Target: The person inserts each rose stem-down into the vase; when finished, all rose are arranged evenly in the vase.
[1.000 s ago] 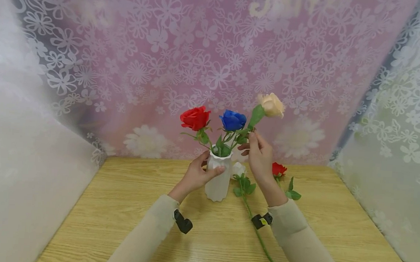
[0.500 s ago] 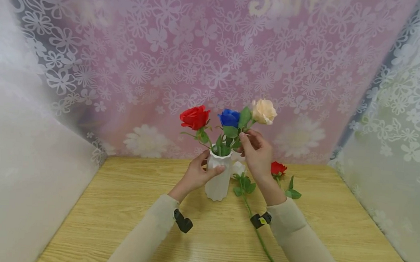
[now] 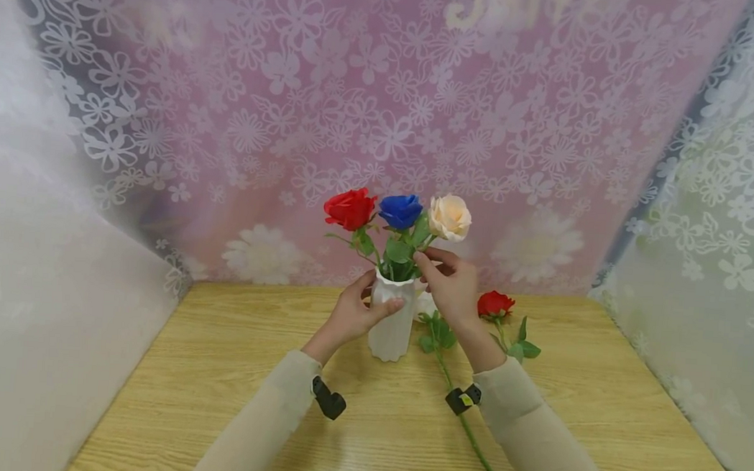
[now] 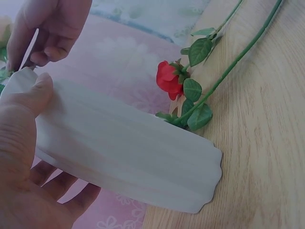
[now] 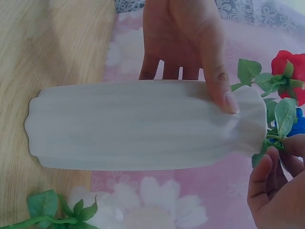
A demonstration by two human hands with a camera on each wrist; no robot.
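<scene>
A white vase (image 3: 391, 326) with a wavy rim stands upright on the table. My left hand (image 3: 361, 308) grips it round its upper part, thumb across the front, as the left wrist view also shows. In the vase are a red rose (image 3: 350, 209) and a blue rose (image 3: 401, 212). A cream rose (image 3: 450, 218) leans at the right of the mouth. My right hand (image 3: 449, 287) pinches its leafy stem just above the rim. In the right wrist view those fingers (image 5: 265, 176) are close to the rim; the stem's lower end is hidden.
A white rose (image 3: 426, 305), partly behind the right hand, lies on the wooden table (image 3: 245, 371) with its long stem (image 3: 477, 447) towards the front. Right of it lies another red rose (image 3: 496, 304), its stem partly covered by the arm. A flowered pink backdrop (image 3: 384, 121) rises behind.
The right hand has moved down and left with the cream rose, bringing its bloom lower and nearer the blue rose. The blue rose has shifted slightly left. The left hand and vase stay in place.
</scene>
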